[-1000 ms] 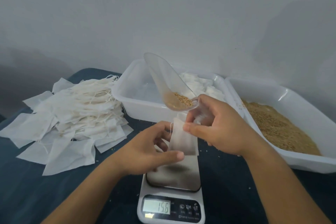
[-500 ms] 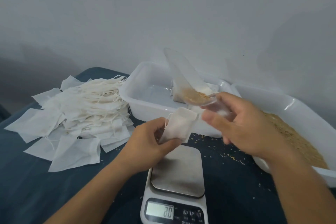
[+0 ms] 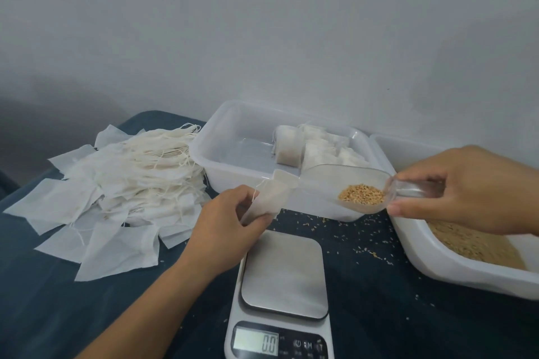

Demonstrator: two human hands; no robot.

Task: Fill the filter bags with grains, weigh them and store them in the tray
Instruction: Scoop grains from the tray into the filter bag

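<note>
My left hand (image 3: 226, 220) pinches a white filter bag (image 3: 269, 197) and holds it in the air above the far edge of the scale (image 3: 281, 294). My right hand (image 3: 466, 189) grips the handle of a clear plastic scoop (image 3: 350, 186) that lies almost level, with a small heap of grains (image 3: 361, 193) at its handle end. The scoop's open lip touches the bag's mouth. The scale's steel plate is bare and its display reads 0.0. A white storage tray (image 3: 230, 137) behind holds several filled bags (image 3: 309, 147).
A big pile of flat unfilled bags (image 3: 122, 183) with strings lies on the dark cloth at the left. A white tub of grains (image 3: 478, 245) stands at the right. Loose grains are scattered on the cloth between the tray, tub and scale.
The bag was lifted off the scale, whose reading fell from 15.6 to 0.0. The scoop tipped down from steep to almost level and moved right, its grains sliding back toward the handle.
</note>
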